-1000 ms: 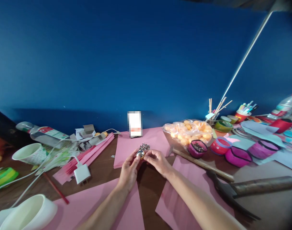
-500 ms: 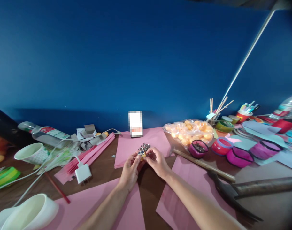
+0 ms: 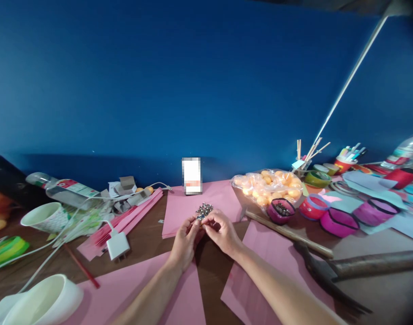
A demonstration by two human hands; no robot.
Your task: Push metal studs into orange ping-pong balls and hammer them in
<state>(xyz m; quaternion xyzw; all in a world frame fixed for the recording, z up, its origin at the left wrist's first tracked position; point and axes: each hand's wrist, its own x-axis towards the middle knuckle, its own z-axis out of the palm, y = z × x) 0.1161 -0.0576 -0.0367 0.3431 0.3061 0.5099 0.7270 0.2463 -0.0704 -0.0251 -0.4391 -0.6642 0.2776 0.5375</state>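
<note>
At the middle of the view my left hand (image 3: 185, 237) and my right hand (image 3: 223, 232) meet fingertip to fingertip. Both are closed in a pinch around a small yellowish thing (image 3: 202, 225), mostly covered by the fingers, so its kind is unclear. Right behind the fingertips is a heap of small shiny metal pieces (image 3: 204, 210), over the near part of a pink paper stack (image 3: 179, 216). A pixelated white upright thing (image 3: 192, 176) stands at the back of that stack.
To the right are a bag of orange balls (image 3: 267, 185), a purple bowl (image 3: 280, 211) of dark bits, a wooden stick (image 3: 291, 234) and a hammer (image 3: 372, 264). At left are a white charger (image 3: 117, 246), a paper cup (image 3: 45, 216) and a plastic bottle (image 3: 71, 192). Pink sheets (image 3: 138, 289) flank my forearms.
The fingers have closed further together over the yellowish thing, hiding more of it. The shiny part seen in the fingers before no longer shows there. The forearms have barely moved.
</note>
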